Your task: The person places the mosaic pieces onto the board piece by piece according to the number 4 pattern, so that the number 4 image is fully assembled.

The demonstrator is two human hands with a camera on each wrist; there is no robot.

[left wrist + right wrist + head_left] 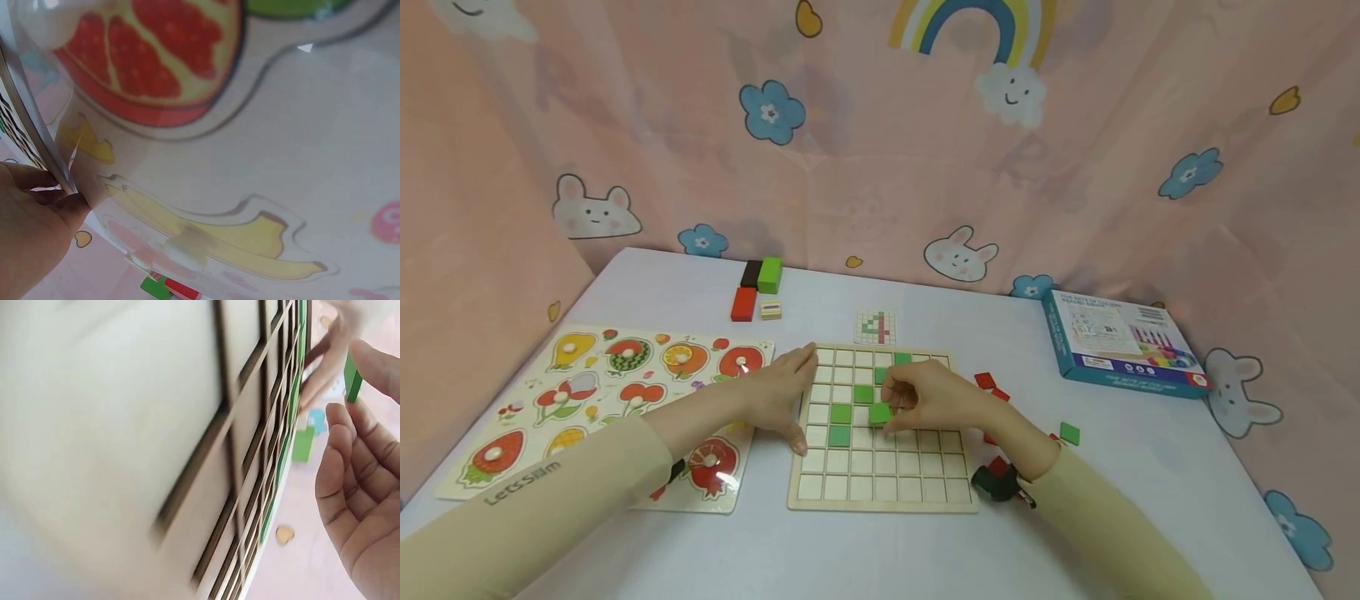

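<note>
A wooden grid board (880,487) lies in the middle of the white table, with several green tiles (841,413) set in its cells. My right hand (895,408) hovers over the board's middle and pinches a green tile (878,413) between thumb and fingertips, low over a cell. The right wrist view shows that green tile (353,378) edge-on between my fingers (375,362), beside the board's grid (237,462). My left hand (790,398) rests spread against the board's left edge, holding nothing. Its palm (25,231) shows at the lower left of the left wrist view.
A fruit peg puzzle (587,392) (206,156) lies left of the board. A small pattern card (876,327) and coloured blocks (758,287) sit behind it. Loose red tiles (986,381) and a green tile (1070,433) lie to the right, with a blue box (1120,343) beyond. Pink curtains surround the table.
</note>
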